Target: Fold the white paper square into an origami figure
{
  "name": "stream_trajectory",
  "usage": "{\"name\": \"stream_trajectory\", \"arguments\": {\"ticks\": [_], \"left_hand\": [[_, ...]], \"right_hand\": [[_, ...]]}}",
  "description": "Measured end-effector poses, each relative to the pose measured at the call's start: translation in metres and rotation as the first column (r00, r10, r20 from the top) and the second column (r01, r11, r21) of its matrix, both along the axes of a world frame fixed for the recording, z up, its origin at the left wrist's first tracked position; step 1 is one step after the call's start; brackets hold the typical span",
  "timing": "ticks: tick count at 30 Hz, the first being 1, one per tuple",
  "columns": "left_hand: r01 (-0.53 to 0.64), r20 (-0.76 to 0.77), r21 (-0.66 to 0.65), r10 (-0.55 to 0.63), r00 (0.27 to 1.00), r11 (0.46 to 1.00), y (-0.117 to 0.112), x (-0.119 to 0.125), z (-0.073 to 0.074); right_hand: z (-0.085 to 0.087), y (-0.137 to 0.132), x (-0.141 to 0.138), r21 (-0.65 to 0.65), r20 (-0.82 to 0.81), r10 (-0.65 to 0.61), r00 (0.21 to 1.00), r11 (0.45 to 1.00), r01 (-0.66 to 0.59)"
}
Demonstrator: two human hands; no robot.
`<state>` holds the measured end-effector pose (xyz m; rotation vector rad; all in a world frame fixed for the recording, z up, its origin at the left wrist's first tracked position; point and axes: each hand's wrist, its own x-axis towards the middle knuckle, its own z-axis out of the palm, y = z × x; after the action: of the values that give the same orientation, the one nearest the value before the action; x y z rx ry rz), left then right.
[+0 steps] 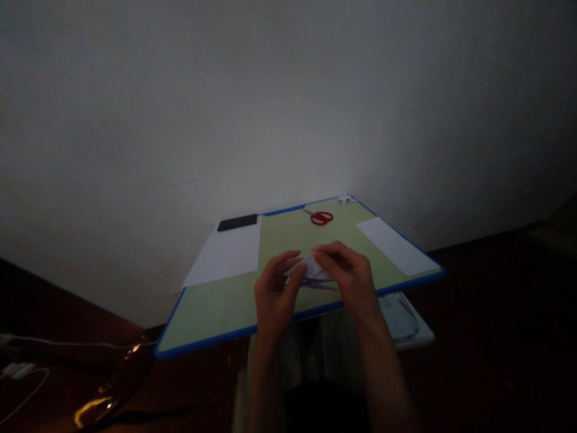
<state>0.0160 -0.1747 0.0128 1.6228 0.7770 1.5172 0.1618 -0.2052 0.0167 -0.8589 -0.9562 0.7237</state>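
Note:
A small folded piece of white paper [309,267] is held over the green board [225,307] between both hands. My left hand [276,293] pinches its left side with curled fingers. My right hand [348,273] grips its right side and top, fingers closed over the fold. Part of the paper is hidden under my right fingers.
On the blue-edged board lie a white sheet [228,252] at the left, a white strip [396,245] at the right, red scissors [321,217] at the back, and a small paper shape [345,198] at the far corner. A black phone [237,222] rests beside the sheet. White cables [22,368] lie at the far left.

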Motion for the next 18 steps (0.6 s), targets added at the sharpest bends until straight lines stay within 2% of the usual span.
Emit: {"name": "stream_trajectory", "arguments": {"ticks": [4, 7, 11, 14, 18], "left_hand": [[0.06, -0.081, 0.073, -0.054, 0.995, 0.995, -0.0035, 0.0, -0.0004], [0.087, -0.11, 0.071, -0.079, 0.991, 0.994, -0.0049, 0.0021, -0.0008], [0.041, -0.06, 0.003, -0.041, 0.997, 0.999, -0.0054, 0.0066, 0.0005], [0.084, -0.012, -0.104, -0.085, 0.996, 0.991, -0.0052, 0.007, 0.0028], [0.061, -0.095, -0.158, -0.076, 0.993, 0.986, -0.0025, 0.0026, 0.0048]], "right_hand": [[0.0005, -0.0007, 0.0016, 0.0, 0.014, -0.003, 1.0, 1.0, 0.003], [0.0002, -0.0009, 0.002, -0.004, 0.004, 0.005, 1.0, 1.0, -0.005], [0.0001, -0.0018, 0.0009, 0.001, 0.03, -0.015, 0.999, 1.0, 0.015], [0.0001, -0.0027, 0.0002, 0.022, 0.089, -0.044, 0.995, 0.999, 0.043], [-0.0005, -0.0034, -0.0003, 0.044, 0.164, -0.063, 0.984, 0.997, 0.057]]}}
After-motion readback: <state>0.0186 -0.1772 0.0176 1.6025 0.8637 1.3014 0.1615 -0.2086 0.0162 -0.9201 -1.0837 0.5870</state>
